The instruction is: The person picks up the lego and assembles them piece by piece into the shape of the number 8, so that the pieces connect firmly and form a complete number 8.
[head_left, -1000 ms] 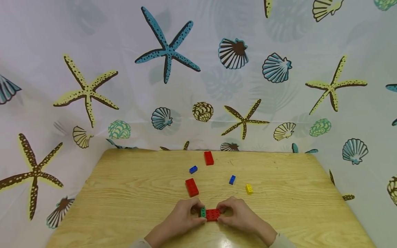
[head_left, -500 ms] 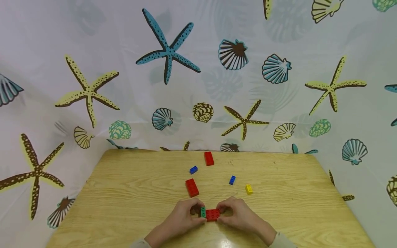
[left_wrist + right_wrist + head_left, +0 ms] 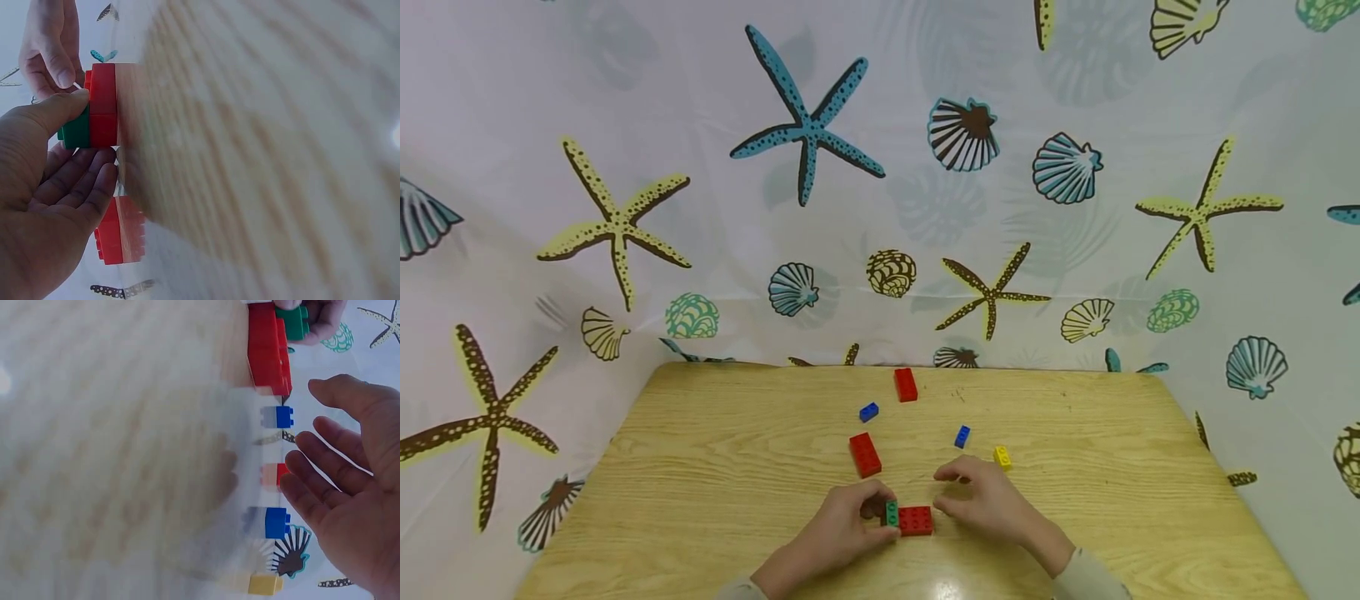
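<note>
Two bricks joined: green brick (image 3: 891, 512) on red brick (image 3: 915, 520), near surface (image 3: 700, 500) edge, pinched by left hand (image 3: 842, 533) fingers. Right hand (image 3: 992, 504) hovers, fingers loosely spread, empty. Five loose bricks left, I judge.

Glossy plastic bricks (image 3: 914, 520), grained wooden table (image 3: 715, 467)

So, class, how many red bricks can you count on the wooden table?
3. One red brick sits near the front edge, joined to a green brick that the left hand holds; one lies mid-table; one lies at the far edge. Others could hide under the hands.
</note>
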`<state>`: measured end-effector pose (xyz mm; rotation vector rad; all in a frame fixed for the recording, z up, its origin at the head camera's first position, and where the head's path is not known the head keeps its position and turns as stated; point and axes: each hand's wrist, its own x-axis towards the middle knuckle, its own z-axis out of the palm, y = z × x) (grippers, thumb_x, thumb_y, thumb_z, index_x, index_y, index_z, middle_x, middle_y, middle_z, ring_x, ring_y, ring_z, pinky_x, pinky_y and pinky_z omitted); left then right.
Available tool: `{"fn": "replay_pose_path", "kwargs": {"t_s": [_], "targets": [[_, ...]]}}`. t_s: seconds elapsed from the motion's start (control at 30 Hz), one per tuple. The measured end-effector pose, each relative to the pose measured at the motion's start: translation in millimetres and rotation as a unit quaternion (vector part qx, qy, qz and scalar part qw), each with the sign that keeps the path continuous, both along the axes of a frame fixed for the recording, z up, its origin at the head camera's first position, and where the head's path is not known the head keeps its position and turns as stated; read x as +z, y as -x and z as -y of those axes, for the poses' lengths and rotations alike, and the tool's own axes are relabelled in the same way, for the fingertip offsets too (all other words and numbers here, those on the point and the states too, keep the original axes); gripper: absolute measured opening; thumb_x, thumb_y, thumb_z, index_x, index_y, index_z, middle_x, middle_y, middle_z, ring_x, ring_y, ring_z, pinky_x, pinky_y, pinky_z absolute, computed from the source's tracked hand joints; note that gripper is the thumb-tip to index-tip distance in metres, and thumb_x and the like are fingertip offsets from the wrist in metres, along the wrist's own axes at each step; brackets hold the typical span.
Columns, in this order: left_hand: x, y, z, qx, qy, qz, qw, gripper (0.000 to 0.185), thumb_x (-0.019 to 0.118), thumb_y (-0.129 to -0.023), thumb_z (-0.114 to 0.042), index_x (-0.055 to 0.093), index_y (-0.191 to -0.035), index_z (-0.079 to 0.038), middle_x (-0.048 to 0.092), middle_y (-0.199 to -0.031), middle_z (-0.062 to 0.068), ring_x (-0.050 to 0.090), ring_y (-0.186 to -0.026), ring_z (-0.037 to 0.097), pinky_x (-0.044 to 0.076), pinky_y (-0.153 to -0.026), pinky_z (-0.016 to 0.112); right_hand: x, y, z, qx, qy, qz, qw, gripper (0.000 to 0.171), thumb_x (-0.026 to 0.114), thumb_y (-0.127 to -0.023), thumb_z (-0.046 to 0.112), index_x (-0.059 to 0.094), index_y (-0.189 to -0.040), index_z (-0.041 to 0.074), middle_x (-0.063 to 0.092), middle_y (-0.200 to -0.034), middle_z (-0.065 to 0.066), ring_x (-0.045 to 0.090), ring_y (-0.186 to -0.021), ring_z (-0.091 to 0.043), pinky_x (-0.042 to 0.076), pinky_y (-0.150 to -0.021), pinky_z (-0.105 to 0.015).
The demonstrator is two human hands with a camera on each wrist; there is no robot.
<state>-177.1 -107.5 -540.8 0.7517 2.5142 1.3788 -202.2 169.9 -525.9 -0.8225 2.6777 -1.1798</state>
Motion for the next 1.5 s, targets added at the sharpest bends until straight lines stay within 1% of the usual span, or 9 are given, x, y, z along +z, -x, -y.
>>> {"fn": "replay_pose_path", "kwargs": {"t_s": [0.17, 0.33, 0.5, 0.6, 0.77, 0.9, 1.13, 1.4, 1.5], "targets": [[0.2, 0.2, 1, 0.001, 0.003, 0.000, 1.0000, 0.031, 0.086, -0.090, -0.024, 0.071, -0.113, -0.010, 0.073, -0.101, -0.002, 0.072, -0.092, 0.015, 0.059, -0.080, 0.025, 2.7, 8.9, -7, -0.031, 0.010, -0.023, 0.999, 0.032, 0.080, -0.096, 0.023, 0.074, -0.121, 0.004, 0.074, -0.119, -0.011, 0.068, -0.107, -0.033, 0.058, -0.092, -0.049], [0.6, 0.3, 1, 0.001, 0.003, 0.004, 1.0000, 0.031, 0.086, -0.090, -0.025, 0.071, -0.113, -0.010, 0.073, -0.101, -0.002, 0.072, -0.092, 0.014, 0.059, -0.080, 0.024, 3.0, 19.9, -14, -0.050, 0.008, -0.062, 0.997, 0.032, 0.080, -0.094, 0.018, 0.073, -0.121, 0.002, 0.074, -0.119, -0.012, 0.068, -0.105, -0.035, 0.059, -0.092, -0.052], [0.5, 1.5, 1, 0.000, 0.006, 0.016, 0.9999, 0.030, 0.085, -0.091, -0.025, 0.071, -0.114, -0.012, 0.072, -0.101, -0.005, 0.071, -0.092, 0.011, 0.058, -0.081, 0.022, 3.2, 29.3, -20, -0.076, 0.008, -0.074, 0.994, 0.028, 0.081, -0.093, 0.015, 0.074, -0.118, 0.003, 0.073, -0.121, -0.014, 0.067, -0.109, -0.037, 0.058, -0.092, -0.054], [-0.3, 2.4, 0, 0.000, 0.008, 0.022, 0.9997, 0.029, 0.085, -0.092, -0.025, 0.071, -0.114, -0.013, 0.071, -0.101, -0.007, 0.070, -0.092, 0.009, 0.058, -0.081, 0.021, 4.2, 33.5, -22, -0.086, 0.017, -0.067, 0.994, 0.027, 0.081, -0.093, 0.013, 0.074, -0.117, 0.003, 0.072, -0.123, -0.015, 0.067, -0.113, -0.038, 0.057, -0.095, -0.057], [-2.0, 3.1, 1, -0.002, 0.003, 0.024, 0.9997, 0.029, 0.085, -0.092, -0.025, 0.071, -0.115, -0.013, 0.071, -0.102, -0.007, 0.071, -0.093, 0.009, 0.057, -0.081, 0.020, 5.1, 41.0, -23, -0.100, 0.017, -0.065, 0.993, 0.033, 0.081, -0.093, 0.013, 0.072, -0.122, 0.000, 0.071, -0.124, -0.017, 0.066, -0.116, -0.040, 0.056, -0.097, -0.060], [-4.6, 3.1, 1, -0.003, 0.001, 0.018, 0.9998, 0.029, 0.085, -0.092, -0.026, 0.071, -0.114, -0.014, 0.071, -0.101, -0.008, 0.070, -0.093, 0.009, 0.057, -0.082, 0.021, 2.5, 46.2, -25, -0.117, 0.005, -0.058, 0.991, 0.039, 0.081, -0.093, 0.015, 0.070, -0.128, 0.000, 0.071, -0.126, -0.017, 0.066, -0.118, -0.039, 0.055, -0.099, -0.058], [-5.8, 3.0, 2, -0.004, 0.000, 0.015, 0.9999, 0.028, 0.085, -0.092, -0.026, 0.070, -0.113, -0.015, 0.071, -0.101, -0.008, 0.070, -0.093, 0.008, 0.057, -0.081, 0.021, -1.8, 52.7, -29, -0.146, -0.013, -0.024, 0.989, 0.046, 0.080, -0.094, 0.019, 0.068, -0.134, 0.001, 0.068, -0.131, -0.016, 0.064, -0.119, -0.037, 0.054, -0.101, -0.055], [-4.7, 2.9, 2, -0.003, 0.000, 0.020, 0.9998, 0.028, 0.084, -0.092, -0.028, 0.070, -0.113, -0.015, 0.071, -0.103, -0.007, 0.070, -0.093, 0.009, 0.057, -0.081, 0.020, -4.7, 58.5, -31, -0.158, -0.021, -0.003, 0.987, 0.047, 0.078, -0.095, 0.017, 0.065, -0.137, -0.001, 0.066, -0.132, -0.019, 0.063, -0.120, -0.038, 0.053, -0.102, -0.056], [-3.6, 2.2, 3, -0.004, -0.002, 0.020, 0.9998, 0.028, 0.084, -0.092, -0.027, 0.070, -0.113, -0.014, 0.072, -0.103, -0.006, 0.070, -0.093, 0.010, 0.057, -0.081, 0.021, -6.3, 60.3, -31, -0.158, -0.024, -0.002, 0.987, 0.047, 0.078, -0.095, 0.018, 0.065, -0.137, 0.000, 0.066, -0.131, -0.020, 0.063, -0.120, -0.038, 0.053, -0.102, -0.057]]}}
